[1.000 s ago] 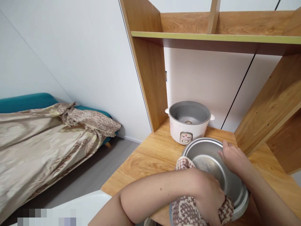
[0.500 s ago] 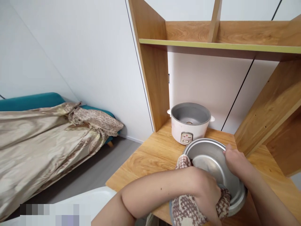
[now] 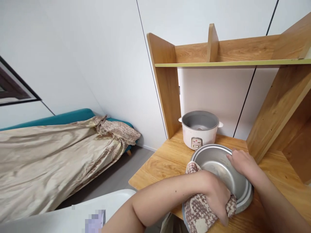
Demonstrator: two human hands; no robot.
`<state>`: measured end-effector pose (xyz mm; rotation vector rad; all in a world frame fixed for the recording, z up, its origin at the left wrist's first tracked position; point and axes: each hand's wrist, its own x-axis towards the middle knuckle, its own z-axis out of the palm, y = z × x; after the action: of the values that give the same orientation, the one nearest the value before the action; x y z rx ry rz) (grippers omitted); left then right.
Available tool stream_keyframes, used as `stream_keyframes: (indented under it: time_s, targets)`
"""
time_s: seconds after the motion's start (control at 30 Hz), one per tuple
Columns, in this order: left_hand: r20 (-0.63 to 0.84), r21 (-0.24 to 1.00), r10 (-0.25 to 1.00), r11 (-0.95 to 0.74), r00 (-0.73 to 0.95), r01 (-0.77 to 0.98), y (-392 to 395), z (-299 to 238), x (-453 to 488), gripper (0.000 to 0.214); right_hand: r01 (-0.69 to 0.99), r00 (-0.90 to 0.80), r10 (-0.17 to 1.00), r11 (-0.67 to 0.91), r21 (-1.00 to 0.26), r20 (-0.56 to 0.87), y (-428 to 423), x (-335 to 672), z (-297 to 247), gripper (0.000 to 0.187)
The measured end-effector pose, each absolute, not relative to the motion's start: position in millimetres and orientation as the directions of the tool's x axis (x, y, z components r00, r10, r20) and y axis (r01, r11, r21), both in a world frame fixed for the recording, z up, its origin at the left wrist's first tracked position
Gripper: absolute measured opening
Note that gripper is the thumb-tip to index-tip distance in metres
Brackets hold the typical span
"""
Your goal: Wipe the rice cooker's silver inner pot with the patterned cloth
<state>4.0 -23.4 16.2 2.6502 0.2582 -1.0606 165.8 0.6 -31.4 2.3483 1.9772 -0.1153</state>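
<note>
A round metal inner pot (image 3: 220, 163) rests tilted on the wooden desk (image 3: 161, 160) in front of me. My left hand (image 3: 217, 197) is closed around a brown and white patterned cloth (image 3: 198, 210) pressed against the pot's near rim. On the far right rim lies my right hand (image 3: 240, 161), its fingers curled over the edge and gripping it. Just behind the pot stands a white rice cooker body (image 3: 200, 129), open, with nothing inside it.
A wooden shelf unit (image 3: 167, 94) rises on the left, top and right of the desk. A bed with a beige patterned cover (image 3: 55, 158) lies to the left across a grey floor. A white chair back (image 3: 80, 210) is at the bottom left.
The view has risen and swung left, so the desk things sit further right and the shelf lower. Both hands stay on the pot, the cloth shifting slightly along the near rim.
</note>
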Motion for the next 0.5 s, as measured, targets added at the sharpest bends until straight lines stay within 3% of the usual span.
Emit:
stream_keyframes:
  time_s: [0.13,0.23,0.37,0.5]
  targets:
    - [-0.581,0.106,0.126,-0.968,0.804,0.228,-38,24,-2,0.037,0.995,0.049,0.995,-0.056,-0.081,-0.089,6,167,-31,0.038]
    - [-0.566,0.098,0.119,-0.973,0.815,0.210,-40,25,-4,0.036,0.994,0.046,0.990,-0.058,-0.091,-0.130,6,173,-31,0.037]
    - [-0.658,0.211,0.030,-0.952,0.752,0.222,-31,20,-1,0.019,0.991,0.103,0.976,-0.118,-0.068,-0.194,0,180,-30,0.037]
    - [-0.679,0.311,-0.057,-0.925,0.732,0.216,-25,18,-3,0.045,0.987,0.155,0.965,-0.161,-0.011,-0.211,-6,180,-30,0.036]
